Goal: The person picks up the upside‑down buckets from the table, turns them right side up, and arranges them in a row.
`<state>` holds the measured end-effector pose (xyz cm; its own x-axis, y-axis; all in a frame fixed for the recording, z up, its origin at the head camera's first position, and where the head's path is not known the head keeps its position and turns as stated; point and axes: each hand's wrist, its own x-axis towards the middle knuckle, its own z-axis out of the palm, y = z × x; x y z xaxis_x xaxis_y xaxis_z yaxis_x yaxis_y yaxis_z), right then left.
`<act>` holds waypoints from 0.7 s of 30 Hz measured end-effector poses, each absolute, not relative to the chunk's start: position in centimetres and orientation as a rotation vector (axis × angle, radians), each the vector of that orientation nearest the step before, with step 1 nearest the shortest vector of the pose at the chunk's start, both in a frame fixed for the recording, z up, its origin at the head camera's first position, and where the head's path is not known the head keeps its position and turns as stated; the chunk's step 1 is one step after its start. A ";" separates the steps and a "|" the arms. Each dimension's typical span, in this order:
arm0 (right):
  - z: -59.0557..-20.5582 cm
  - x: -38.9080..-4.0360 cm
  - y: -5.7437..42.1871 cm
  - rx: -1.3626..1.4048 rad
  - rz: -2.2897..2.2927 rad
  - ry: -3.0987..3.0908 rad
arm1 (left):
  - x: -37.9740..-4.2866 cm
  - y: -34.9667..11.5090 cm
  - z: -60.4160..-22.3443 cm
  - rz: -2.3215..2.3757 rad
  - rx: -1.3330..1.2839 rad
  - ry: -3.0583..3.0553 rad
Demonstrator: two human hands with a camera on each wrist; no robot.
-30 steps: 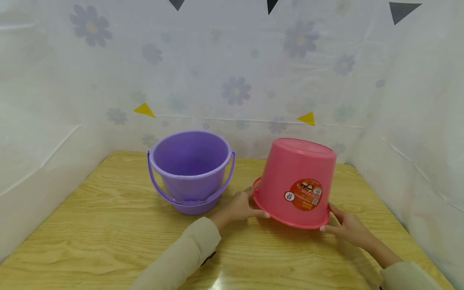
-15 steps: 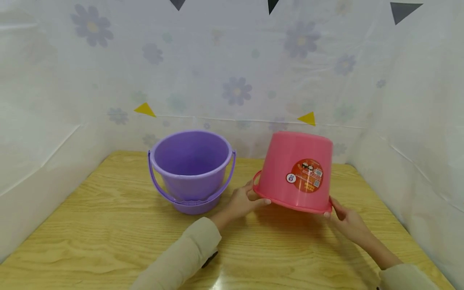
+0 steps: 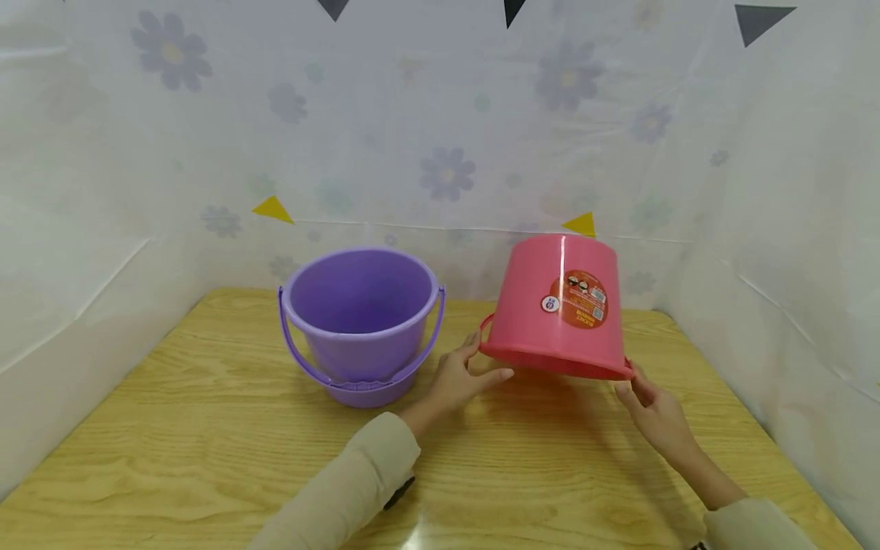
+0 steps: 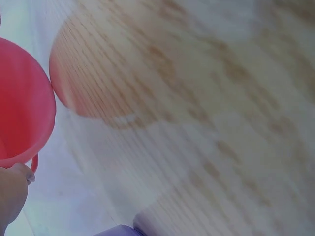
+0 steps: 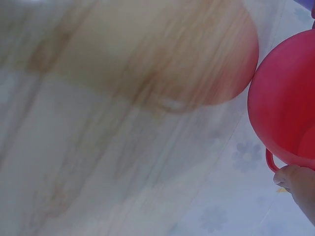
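Observation:
Tipped mostly upside down, a pink bucket [image 3: 532, 294] with a round red label [image 3: 584, 298] leans away, its front rim raised off the table. My left hand [image 3: 455, 380] holds its left rim beside the handle, thumb stretched out in front. At the right rim, my right hand [image 3: 658, 420] grips with thumb and fingers. The left wrist view looks into the bucket's red inside, with the left hand [image 4: 12, 194] at the rim. In the right wrist view, the right hand [image 5: 301, 187] is at the rim beside the handle loop [image 5: 269, 161].
An upright purple bucket [image 3: 364, 353] stands left of the pink one, its handle [image 3: 367, 385] hanging down in front. Both are on a wood-grain table [image 3: 206, 428]. Behind and at the sides hangs a white flowered sheet [image 3: 385, 114] with small triangle flags.
The pink bucket has tipped backward; its front rim has risen and its base, visible earlier, has turned out of sight. Both hands moved slightly up with the rim. The purple bucket stayed put.

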<state>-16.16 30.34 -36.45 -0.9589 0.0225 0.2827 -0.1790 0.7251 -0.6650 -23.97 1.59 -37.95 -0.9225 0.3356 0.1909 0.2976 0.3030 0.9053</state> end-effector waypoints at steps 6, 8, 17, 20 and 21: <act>-36.3 -16.0 30.0 0.100 1.094 -2.610 | -23.8 1.4 -37.9 1.749 0.641 2.510; -36.3 -16.0 30.0 0.095 1.126 -2.588 | -23.8 1.3 -37.9 1.748 0.654 2.531; -35.9 -15.8 29.7 0.106 1.251 -2.562 | -23.6 1.4 -37.1 1.816 0.592 2.509; -35.9 -15.7 29.7 0.130 1.275 -2.554 | -23.6 1.4 -36.9 1.821 0.572 2.484; -35.9 -15.7 29.7 0.133 1.273 -2.551 | -23.6 1.4 -36.8 1.820 0.570 2.479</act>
<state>-15.66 29.70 -35.87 -0.9547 0.0447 0.2942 -0.2082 0.6060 -0.7678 -23.63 1.39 -36.81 -0.9335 0.2968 0.2014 0.2810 0.2562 0.9249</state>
